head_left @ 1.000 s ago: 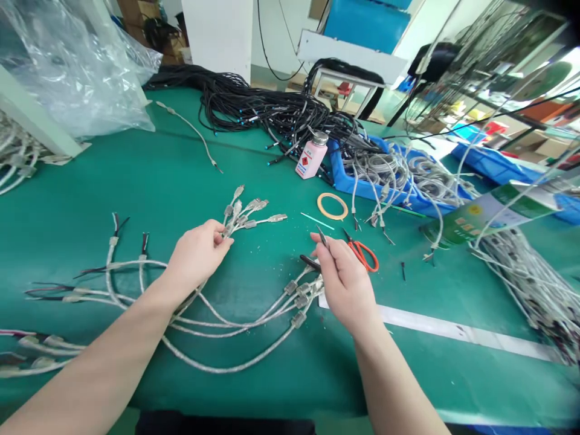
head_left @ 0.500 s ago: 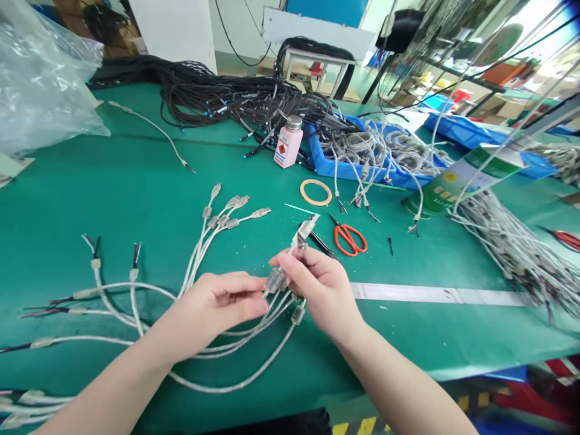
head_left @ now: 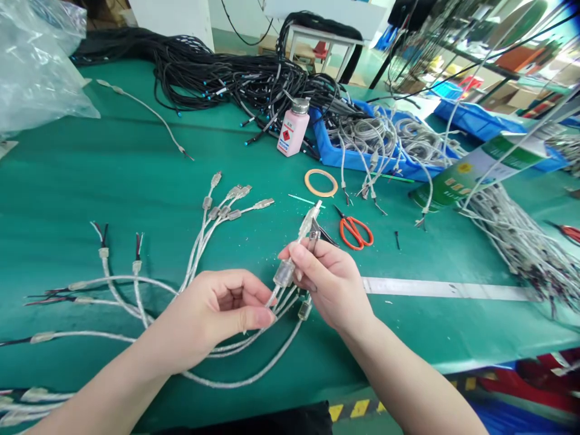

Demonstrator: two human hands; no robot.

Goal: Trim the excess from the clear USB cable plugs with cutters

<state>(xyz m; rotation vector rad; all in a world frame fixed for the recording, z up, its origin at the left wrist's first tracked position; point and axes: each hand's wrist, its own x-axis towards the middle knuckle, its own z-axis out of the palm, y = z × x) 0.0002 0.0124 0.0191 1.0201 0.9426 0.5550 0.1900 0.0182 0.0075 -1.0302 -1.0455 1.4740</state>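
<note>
My right hand (head_left: pixel 324 272) pinches several USB cables together near their plug ends. One clear plug (head_left: pixel 310 219) points up and away from the fingers, and its ferrite bead (head_left: pixel 284 273) shows just below the grip. Finger and thumb of my left hand (head_left: pixel 235 305) close on a cable just below that bead. Another cable with a grey bead (head_left: pixel 305 310) hangs under my right hand and curves back to the left. Left of the hands lie more USB cables, their plugs (head_left: pixel 244 192) side by side and stripped wire ends (head_left: pixel 103 232) fanned out.
Orange-handled scissors (head_left: pixel 356 232), a tape ring (head_left: pixel 321 182) and a pink bottle (head_left: pixel 293 128) stand beyond my hands. A blue tray (head_left: pixel 335 158) of coiled cables is behind, beside a green-white can (head_left: pixel 483 172). Black cables (head_left: pixel 217 72) lie along the back; bundled cables (head_left: pixel 512 241) at right.
The held plug has turned so it shows more slender and upright. My left fingers have slid slightly down the cable, away from the bead. The view has shifted a little.
</note>
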